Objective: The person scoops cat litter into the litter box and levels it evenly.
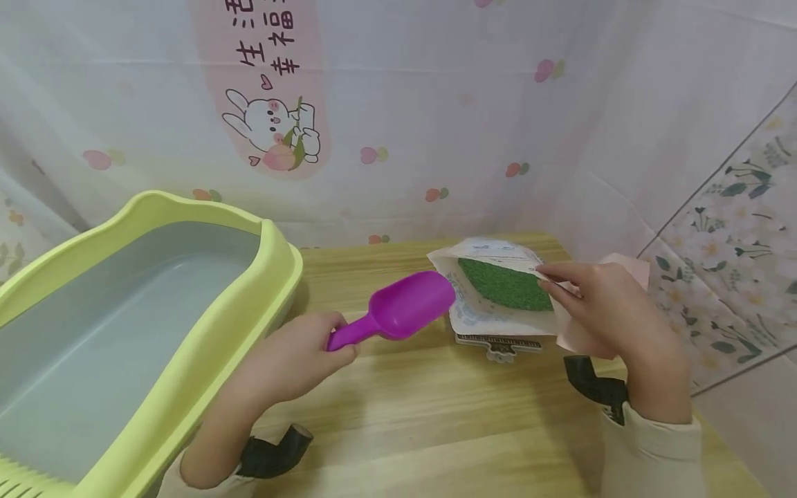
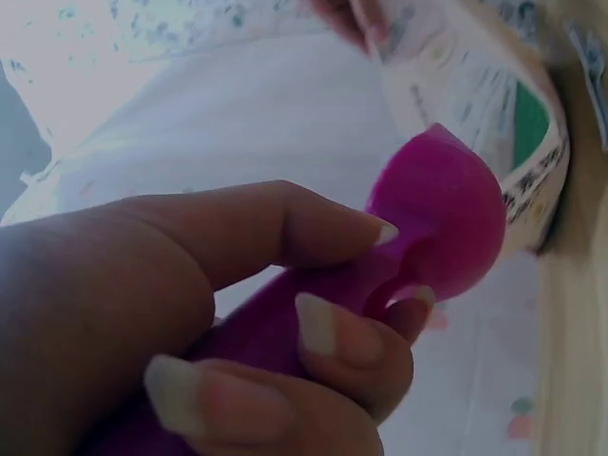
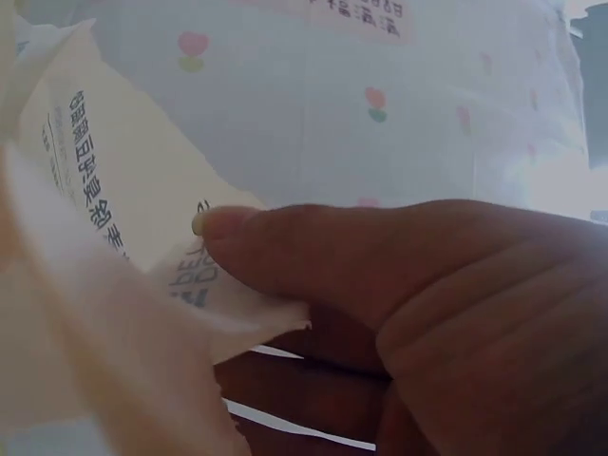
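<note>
My left hand (image 1: 299,356) grips the handle of a purple scoop (image 1: 412,304), its bowl tipped up near the left edge of an opened paper bag (image 1: 498,324). In the left wrist view the fingers (image 2: 351,347) curl round the scoop's handle (image 2: 256,323). Green granules (image 1: 504,285) show through the bag's mouth. With thumb and fingers, my right hand (image 1: 607,297) pinches the bag's upper right edge. The right wrist view shows the thumb (image 3: 275,242) on the printed bag wall (image 3: 123,180). The scoop's bowl looks bare inside.
A yellow-rimmed litter tray (image 1: 283,270) with a grey basin fills the left side. Partly under the bag lies a small dark item with a white edge (image 1: 501,349). The wooden table (image 1: 405,422) meets a printed curtain (image 1: 398,104) behind and a flowered panel (image 1: 716,256) at right.
</note>
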The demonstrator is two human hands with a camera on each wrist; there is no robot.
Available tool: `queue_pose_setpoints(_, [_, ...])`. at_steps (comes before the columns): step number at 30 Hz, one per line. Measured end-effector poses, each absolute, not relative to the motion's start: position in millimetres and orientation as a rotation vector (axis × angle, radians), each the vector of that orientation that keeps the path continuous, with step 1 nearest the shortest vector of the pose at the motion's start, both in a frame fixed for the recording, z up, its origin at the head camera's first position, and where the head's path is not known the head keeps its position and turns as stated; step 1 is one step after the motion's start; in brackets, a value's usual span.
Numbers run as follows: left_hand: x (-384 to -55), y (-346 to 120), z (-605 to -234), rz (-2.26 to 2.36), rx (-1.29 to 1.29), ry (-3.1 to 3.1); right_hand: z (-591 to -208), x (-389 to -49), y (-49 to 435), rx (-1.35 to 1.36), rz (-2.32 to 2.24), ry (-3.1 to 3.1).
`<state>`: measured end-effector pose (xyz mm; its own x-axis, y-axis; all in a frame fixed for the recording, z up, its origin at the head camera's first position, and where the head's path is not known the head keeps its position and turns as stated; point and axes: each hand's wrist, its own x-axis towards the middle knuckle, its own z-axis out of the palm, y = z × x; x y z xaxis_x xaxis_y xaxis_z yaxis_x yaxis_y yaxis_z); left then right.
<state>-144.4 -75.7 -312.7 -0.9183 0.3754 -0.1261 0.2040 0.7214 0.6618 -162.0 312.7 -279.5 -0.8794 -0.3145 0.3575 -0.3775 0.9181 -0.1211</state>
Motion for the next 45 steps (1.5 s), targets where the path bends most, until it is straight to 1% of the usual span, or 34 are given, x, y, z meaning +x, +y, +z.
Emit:
queue_pose_setpoints(8, [-137,-34,-335,0.926,0.743,2.706,-276,-155,304,0.446,0.159,-2.729])
queue_pose_setpoints(13, [-135,-19,-348,0.914,0.802,2.725,-275,-150,302,0.398,0.117,-2.706])
queue_pose_setpoints(17, [-133,-11,-355,0.95,0.798,2.716,-278,-147,300,0.312,0.071,-2.637])
queue_pose_setpoints(23, [-132,-5,-359,0.967,0.746,2.715,-294,-142,294,0.271,-0.01,-2.39])
queue_pose_setpoints(28, [-133,-5,-361,0.966,0.702,2.714,-308,-133,289,0.054,-0.102,-2.422])
queue_pose_setpoints(33, [-133,-6,-363,0.948,0.698,2.731,-314,-125,282,-0.142,-0.074,-2.606])
queue_pose_setpoints(39, [-133,-6,-363,0.959,0.693,2.715,-323,-123,278,-0.125,0.027,-2.606])
queue_pose_setpoints(45, [-134,-6,-362,0.983,0.682,2.684,-334,-120,281,-0.08,0.275,-2.6])
